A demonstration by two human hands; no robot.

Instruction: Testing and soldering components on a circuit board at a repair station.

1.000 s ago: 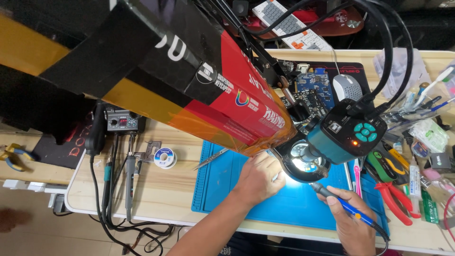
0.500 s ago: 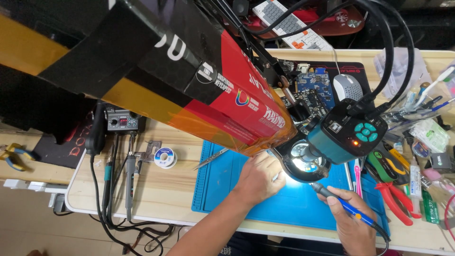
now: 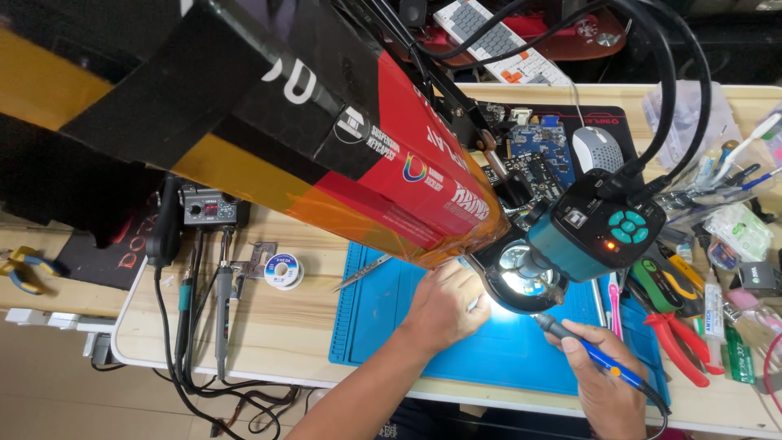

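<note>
My left hand [image 3: 444, 305] rests on the blue work mat [image 3: 391, 326], fingers curled under the lit ring light [image 3: 521, 281] of a teal microscope camera [image 3: 595, 232]; what it holds there is hidden. My right hand [image 3: 599, 379] grips a blue soldering iron [image 3: 590, 352] like a pen. The iron's tip points up-left to the bright spot below the ring light.
A long red, black and orange box [image 3: 326, 155] hangs across the upper view. On the wooden desk lie a solder spool [image 3: 282, 271], tweezers [image 3: 362, 273], a soldering station [image 3: 208, 210], red pliers [image 3: 680, 342], circuit boards [image 3: 533, 151], a white mouse [image 3: 599, 151] and a keyboard [image 3: 501, 41].
</note>
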